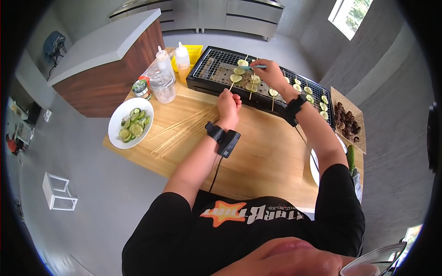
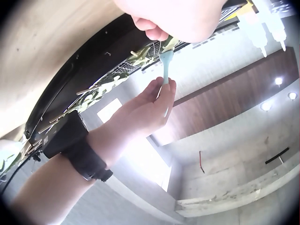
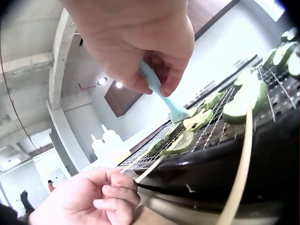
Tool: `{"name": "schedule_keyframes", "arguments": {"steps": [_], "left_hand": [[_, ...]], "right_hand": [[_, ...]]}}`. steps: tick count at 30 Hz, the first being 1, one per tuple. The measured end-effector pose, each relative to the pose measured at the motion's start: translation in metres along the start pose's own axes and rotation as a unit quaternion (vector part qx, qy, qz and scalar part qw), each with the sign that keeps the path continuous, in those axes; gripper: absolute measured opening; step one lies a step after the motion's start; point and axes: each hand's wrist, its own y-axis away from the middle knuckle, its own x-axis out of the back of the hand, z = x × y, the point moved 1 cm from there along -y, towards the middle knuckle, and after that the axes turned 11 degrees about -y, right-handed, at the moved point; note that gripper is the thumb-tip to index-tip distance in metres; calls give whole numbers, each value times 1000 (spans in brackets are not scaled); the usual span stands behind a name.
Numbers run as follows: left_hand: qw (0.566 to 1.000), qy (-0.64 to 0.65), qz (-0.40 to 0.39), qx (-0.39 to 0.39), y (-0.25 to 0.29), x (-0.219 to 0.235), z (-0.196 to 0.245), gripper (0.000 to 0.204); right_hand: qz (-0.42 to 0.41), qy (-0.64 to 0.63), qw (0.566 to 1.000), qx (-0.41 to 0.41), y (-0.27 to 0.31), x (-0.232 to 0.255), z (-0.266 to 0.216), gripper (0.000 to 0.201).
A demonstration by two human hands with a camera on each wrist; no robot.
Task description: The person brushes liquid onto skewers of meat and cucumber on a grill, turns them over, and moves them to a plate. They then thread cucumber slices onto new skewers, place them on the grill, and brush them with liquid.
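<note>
My left hand [image 1: 229, 108] pinches the near end of a wooden skewer at the grill's front edge. That skewer holds green slices [image 1: 236, 78] lying over the wire grate. In my right hand [image 1: 271, 76] is a light blue brush [image 1: 259, 66], gripped by its handle above the same slices. The right wrist view shows the brush head [image 3: 178, 114] against the slices, with my left hand [image 3: 93, 199] curled at the skewer's end below. More skewered slices lie to the right on the black grill [image 1: 207, 85].
A white bowl of slices [image 1: 113, 130], loose skewers [image 1: 177, 131], a glass jar [image 1: 164, 89] and squeeze bottles [image 1: 183, 60] are on the left of the wooden table [image 1: 258, 170]. Dark chunks [image 1: 346, 120] lie on a board at the right, near a cucumber [image 1: 351, 158].
</note>
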Motion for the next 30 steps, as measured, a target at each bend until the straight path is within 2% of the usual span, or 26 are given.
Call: {"name": "schedule_keyframes", "arguments": {"steps": [1, 4, 5, 8, 9, 13, 16, 17, 20, 23, 30], "left_hand": [[1000, -1, 0, 0, -1, 0, 1, 24], [1000, -9, 7, -4, -5, 0, 0, 26], [1000, -9, 7, -8, -5, 0, 0, 26], [1000, -13, 1, -19, -6, -1, -1, 25], [1000, -16, -3, -23, -7, -1, -1, 25], [993, -58, -19, -105, -4, -4, 6, 22], [980, -122, -17, -158, 5, -9, 15, 23], [980, -128, -17, -152, 4, -7, 14, 23], [981, -140, -13, -137, -3, -4, 7, 22], [983, -138, -4, -118, -6, -2, 4, 21], [987, -132, -1, -88, -4, -1, 4, 22]], "right_hand": [[27, -7, 999, 16, 3, -3, -6, 22], [45, -66, 997, -13, 18, -3, -33, 21], [23, -79, 996, -34, 29, -5, -53, 21], [-66, -52, 995, 47, 47, -16, -55, 20], [-64, -34, 995, 61, 51, -15, -58, 18], [67, -60, 984, 153, 49, -4, -69, 16], [119, -113, 984, 70, 44, 11, -73, 16], [128, -90, 984, 88, 42, 13, -76, 16], [117, -93, 988, 42, 34, 16, -65, 17], [91, -38, 991, 88, 24, 8, -44, 18], [19, 20, 997, 72, 15, -11, -12, 22]]}}
